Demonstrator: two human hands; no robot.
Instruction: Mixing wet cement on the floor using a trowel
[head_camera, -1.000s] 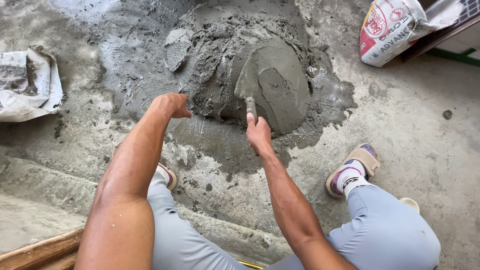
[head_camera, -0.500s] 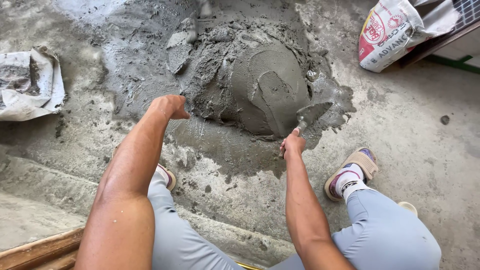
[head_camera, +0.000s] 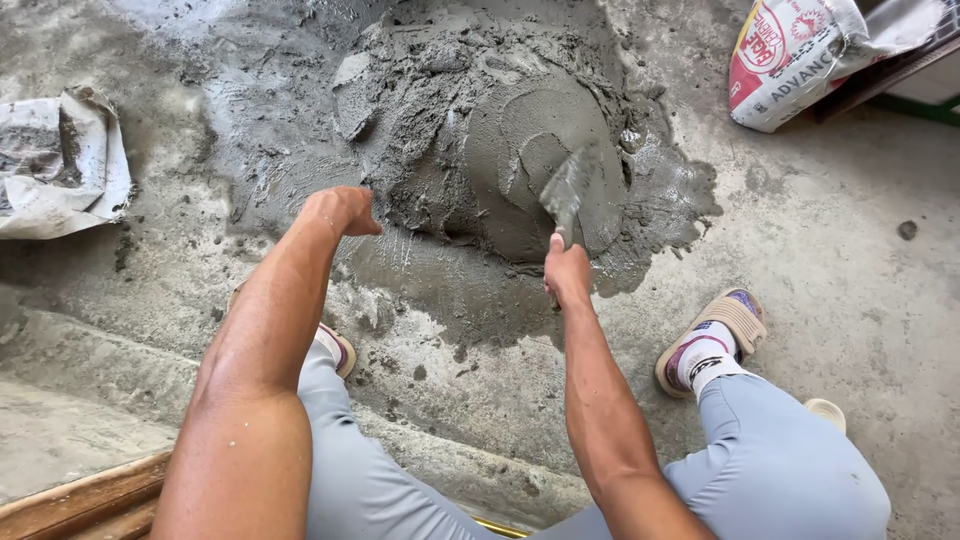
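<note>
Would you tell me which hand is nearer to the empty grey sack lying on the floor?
Left. The left hand is closed beside the mortar pile, to the right of the sack. The right hand holds a trowel farther off.

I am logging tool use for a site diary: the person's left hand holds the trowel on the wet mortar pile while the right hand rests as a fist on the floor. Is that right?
Not quite: the hands are swapped. The head view shows the right hand holding the trowel on the wet mortar pile, while the left hand rests as a fist on the floor.
</note>
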